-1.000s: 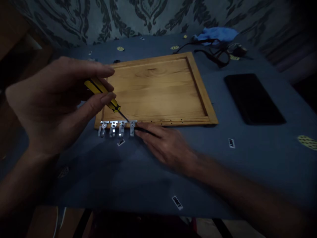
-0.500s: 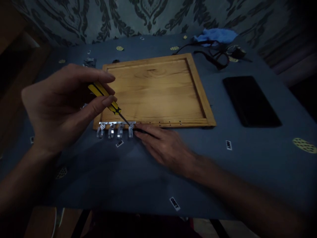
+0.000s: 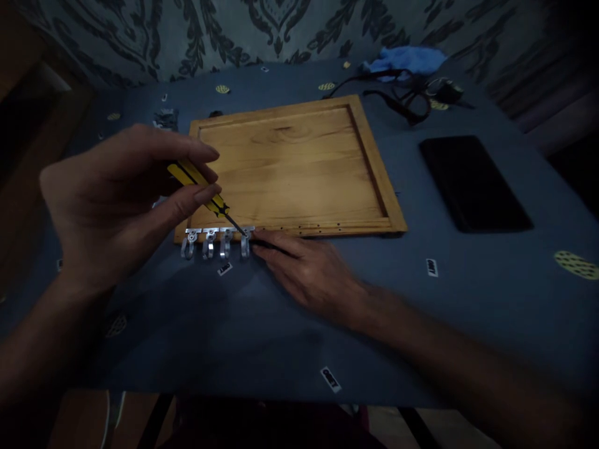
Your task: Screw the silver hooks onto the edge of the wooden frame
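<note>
My left hand (image 3: 126, 206) is closed around a small yellow-and-black screwdriver (image 3: 199, 187), pinched between thumb and fingers. Its shaft slants down to the right, and the tip meets the screw area of the rightmost metal hook (image 3: 244, 244). That hook sits on the near edge of a framed wooden board (image 3: 290, 162), in a row with several similar silver hooks (image 3: 210, 243). My right hand (image 3: 318, 274) lies against the same edge, its fingertips pressed on the right side of the rightmost hook. The fingers partly hide that edge.
Small dark holes run along the near rail, right of the hooks. A black tablet-like slab (image 3: 475, 184) lies at the right. Behind it are glasses (image 3: 405, 106), keys (image 3: 447, 90) and a blue cloth (image 3: 407, 61). Small metal pieces (image 3: 166, 118) lie behind my left hand.
The view has shifted slightly, so the board and table objects appear a little higher. Both hands keep nearly the same pose, with the screwdriver tip still at the rightmost hook.
</note>
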`<control>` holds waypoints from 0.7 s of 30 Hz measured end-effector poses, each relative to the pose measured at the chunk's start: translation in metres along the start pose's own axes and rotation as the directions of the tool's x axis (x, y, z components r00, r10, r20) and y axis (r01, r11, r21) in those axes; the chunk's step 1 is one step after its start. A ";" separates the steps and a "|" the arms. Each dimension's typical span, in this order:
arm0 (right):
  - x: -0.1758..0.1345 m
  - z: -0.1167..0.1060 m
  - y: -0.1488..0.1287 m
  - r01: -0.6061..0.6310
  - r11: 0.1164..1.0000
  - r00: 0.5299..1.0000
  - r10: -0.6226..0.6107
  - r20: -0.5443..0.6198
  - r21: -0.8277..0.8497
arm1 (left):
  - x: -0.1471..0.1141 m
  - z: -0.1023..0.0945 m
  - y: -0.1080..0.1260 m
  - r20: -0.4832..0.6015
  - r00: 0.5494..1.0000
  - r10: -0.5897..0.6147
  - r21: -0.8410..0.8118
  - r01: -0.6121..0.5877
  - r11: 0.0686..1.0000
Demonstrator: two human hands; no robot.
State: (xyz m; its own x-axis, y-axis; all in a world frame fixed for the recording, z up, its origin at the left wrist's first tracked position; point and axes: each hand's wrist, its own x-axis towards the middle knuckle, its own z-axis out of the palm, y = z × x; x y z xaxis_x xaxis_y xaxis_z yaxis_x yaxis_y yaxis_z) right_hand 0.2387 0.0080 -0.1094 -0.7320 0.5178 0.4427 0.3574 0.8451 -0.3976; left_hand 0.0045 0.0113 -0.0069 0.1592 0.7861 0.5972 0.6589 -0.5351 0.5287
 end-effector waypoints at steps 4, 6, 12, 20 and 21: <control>-0.001 0.000 0.000 -0.013 1.000 1.000 0.013 0.014 0.011 | 0.001 -0.001 0.002 0.020 1.000 0.008 0.024 -0.009 1.000; -0.001 0.000 0.001 -0.022 1.000 0.999 0.022 0.026 0.022 | 0.000 -0.001 0.003 0.021 1.000 0.003 0.049 -0.004 0.999; -0.001 0.002 0.001 -0.036 0.999 0.999 0.036 0.016 0.036 | -0.005 -0.006 0.004 0.049 0.999 -0.014 0.214 0.003 0.977; -0.001 0.000 0.001 -0.043 0.998 0.998 0.041 0.051 0.053 | -0.011 -0.008 0.008 0.057 0.994 -0.088 0.251 0.071 0.965; -0.001 0.000 0.001 -0.045 0.998 0.998 0.042 0.053 0.048 | -0.012 -0.008 0.007 0.043 0.997 -0.064 0.210 0.054 0.976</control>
State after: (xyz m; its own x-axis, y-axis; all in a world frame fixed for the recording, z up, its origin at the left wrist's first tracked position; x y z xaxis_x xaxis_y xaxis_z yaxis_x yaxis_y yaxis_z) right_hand 0.2395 0.0084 -0.1102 -0.7461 0.5454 0.3818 0.3618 0.8136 -0.4551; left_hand 0.0019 -0.0042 -0.0052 0.1480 0.8313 0.5358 0.8062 -0.4152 0.4215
